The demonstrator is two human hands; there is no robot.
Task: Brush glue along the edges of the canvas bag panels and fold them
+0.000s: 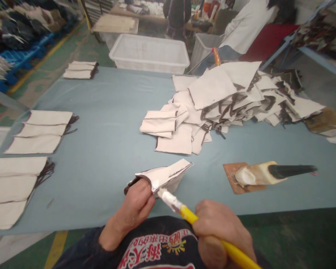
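Note:
At the table's front edge, my left hand grips the dark-trimmed edge of a cream fabric piece, which stands tilted up from the surface. My right hand is wrapped round the yellow handle of a brush. White paste coats the brush's tip, which touches or nearly touches the fabric beside my left fingers. To the right, a pale container with a dark handle rests on a brown board. Beyond the held piece lies a large loose heap of cream fabric pieces.
Three neat stacks of cream pieces line the left side of the blue table. A white plastic tub stands behind the far edge. A person in a white top is at the back right, near an orange-handled tool.

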